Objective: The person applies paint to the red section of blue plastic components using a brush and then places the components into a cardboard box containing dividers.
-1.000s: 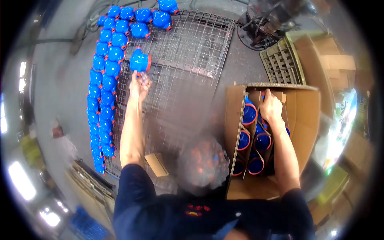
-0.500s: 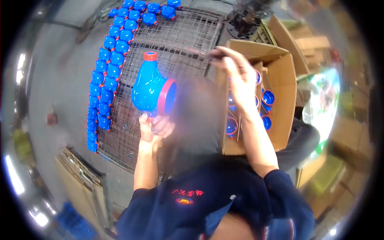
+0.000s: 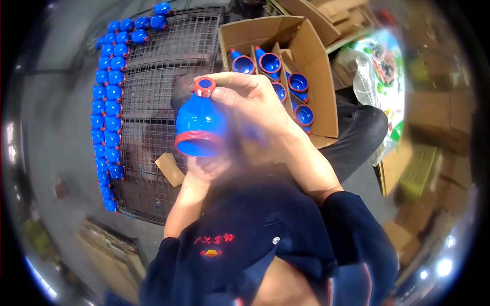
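A glossy blue pipe fitting (image 3: 199, 117) with red threaded ends is held up in front of me, its wide opening tipped toward me. The fingers and thumb of my right hand (image 3: 258, 99) close on the narrow red neck at its top. Beneath it, my left hand (image 3: 208, 169) grips its underside, with the fingertips partly hidden and blurred. Just beyond my right hand stands an open cardboard box (image 3: 319, 71). Several similar blue fittings (image 3: 269, 62) sit in it between cardboard dividers, wide openings upward.
Rows of blue fittings (image 3: 113, 93) line the left side of a wire mesh rack (image 3: 168, 56). A small cardboard piece (image 3: 170, 170) lies on the rack's near part. A printed plastic bag (image 3: 380, 76) lies right of the box, and flattened cardboard (image 3: 104, 250) leans at lower left.
My right hand has come left from over the box and taken hold of the fitting's narrow neck. The fitting has turned, its wide opening now facing me. The view has shifted right.
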A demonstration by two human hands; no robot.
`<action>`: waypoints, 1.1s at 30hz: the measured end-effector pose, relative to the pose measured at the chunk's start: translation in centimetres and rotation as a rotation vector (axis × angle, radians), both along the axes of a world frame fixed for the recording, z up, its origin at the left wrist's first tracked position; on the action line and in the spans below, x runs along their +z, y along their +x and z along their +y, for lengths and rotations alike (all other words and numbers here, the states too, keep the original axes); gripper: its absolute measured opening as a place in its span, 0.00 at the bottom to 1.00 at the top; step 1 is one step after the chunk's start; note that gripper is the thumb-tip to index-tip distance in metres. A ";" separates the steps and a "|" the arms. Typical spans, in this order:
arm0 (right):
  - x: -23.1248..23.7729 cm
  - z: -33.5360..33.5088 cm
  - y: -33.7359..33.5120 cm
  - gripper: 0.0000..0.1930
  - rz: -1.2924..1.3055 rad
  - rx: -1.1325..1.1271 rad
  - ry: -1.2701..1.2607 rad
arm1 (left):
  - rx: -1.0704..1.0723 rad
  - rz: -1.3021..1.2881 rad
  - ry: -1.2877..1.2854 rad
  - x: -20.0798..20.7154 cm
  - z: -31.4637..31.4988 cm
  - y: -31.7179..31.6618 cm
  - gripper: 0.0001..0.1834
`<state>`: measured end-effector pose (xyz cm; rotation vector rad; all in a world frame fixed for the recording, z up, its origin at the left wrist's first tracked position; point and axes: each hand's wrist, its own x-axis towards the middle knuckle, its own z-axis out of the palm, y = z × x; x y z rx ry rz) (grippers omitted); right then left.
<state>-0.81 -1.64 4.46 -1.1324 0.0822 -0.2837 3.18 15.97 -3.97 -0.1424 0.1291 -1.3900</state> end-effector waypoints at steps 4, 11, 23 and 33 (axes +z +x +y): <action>-1.0 -2.5 -3.7 0.21 0.028 -0.081 0.086 | -0.058 -0.223 0.207 -1.3 -0.1 0.2 0.29; -6.1 -9.4 -7.7 0.18 0.280 -0.731 -0.077 | 0.251 -2.039 0.729 3.7 -7.5 1.8 0.25; -20.7 -26.1 2.7 0.18 0.711 -0.536 -1.354 | 0.530 -1.166 0.808 4.1 -17.2 15.1 0.15; -21.7 -25.0 4.8 0.19 0.940 -0.293 -1.512 | 0.496 -1.430 0.848 2.8 -18.4 16.8 0.15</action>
